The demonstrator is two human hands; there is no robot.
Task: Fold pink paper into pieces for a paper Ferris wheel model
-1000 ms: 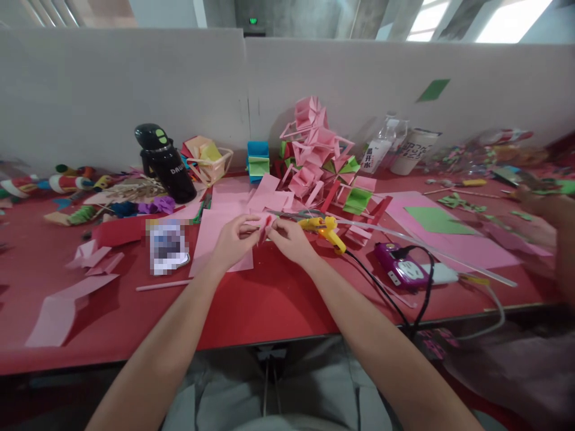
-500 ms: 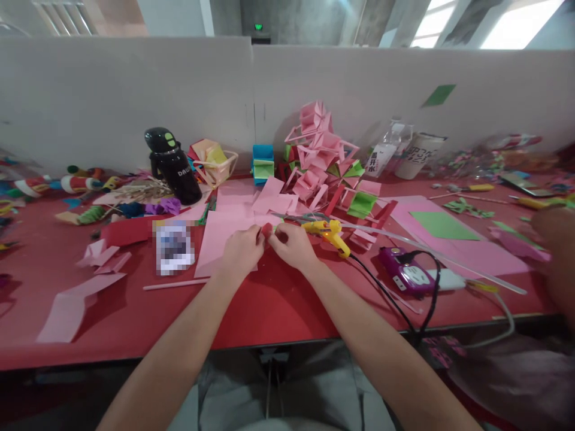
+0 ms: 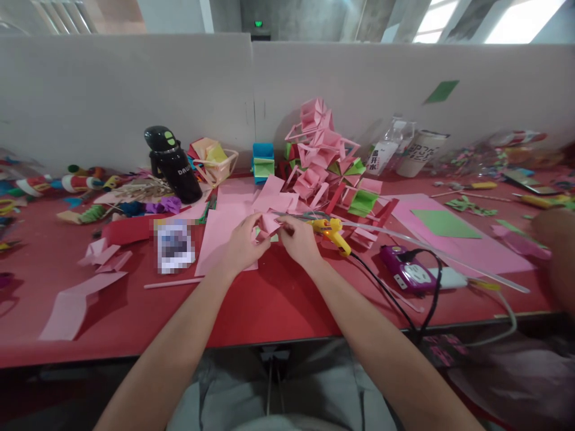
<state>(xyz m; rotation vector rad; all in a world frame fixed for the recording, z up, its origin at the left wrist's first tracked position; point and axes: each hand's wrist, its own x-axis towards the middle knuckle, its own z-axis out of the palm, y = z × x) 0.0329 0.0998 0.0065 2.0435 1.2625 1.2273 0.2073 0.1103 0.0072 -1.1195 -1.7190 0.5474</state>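
Note:
Between my two hands is a small folded pink paper piece [image 3: 269, 224], with a bit of green showing at its lower side. My left hand [image 3: 245, 244] grips its left side. The fingers of my right hand [image 3: 297, 238] pinch its right edge. Pink sheets [image 3: 220, 233] lie flat under and behind my left hand. Just right of my right hand, a yellow glue gun [image 3: 332, 233] rests on the red table [image 3: 278, 311]. Behind my hands rises a stack of folded pink paper shapes [image 3: 317, 149].
A black bottle [image 3: 175, 170] stands at the back left, near a pixelated card [image 3: 175, 245]. To the right are a purple power strip [image 3: 406, 270] with cables, a clear stick, and a green sheet [image 3: 444, 223]. Someone's arm [image 3: 557, 251] shows at the right edge.
The pink piece between my hands has come into view, where a small red shape showed before. My hands have shifted slightly and moved a little apart.

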